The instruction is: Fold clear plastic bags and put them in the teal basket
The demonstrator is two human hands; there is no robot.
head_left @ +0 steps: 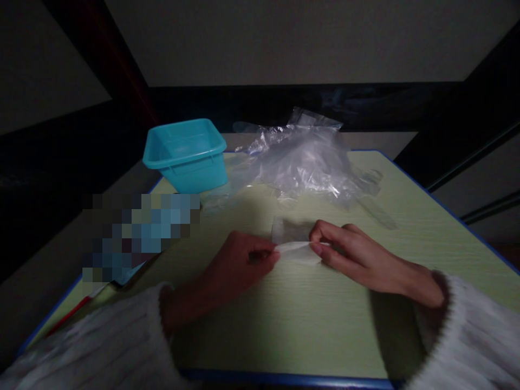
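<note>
My left hand [239, 265] and my right hand [353, 252] are close together over the middle of the table. Between them is a small folded piece of thin plastic film [298, 252], whitish along its near fold and see-through behind. Thumb and finger of my left hand pinch its left end. On the right side, my other thumb and forefinger grip the upper edge. Beyond the hands lies a loose heap of clear thin plastic [304, 157], with finger-shaped ends like disposable gloves poking out at its sides.
An open turquoise plastic basket [199, 172] stands at the back left. Nearer, a flat dark-edged object [140, 238] is mostly masked by pixelation. A red, thin item [69, 316] lies by the left edge. The pale green table [280, 336] has a blue rim; a wall rises behind.
</note>
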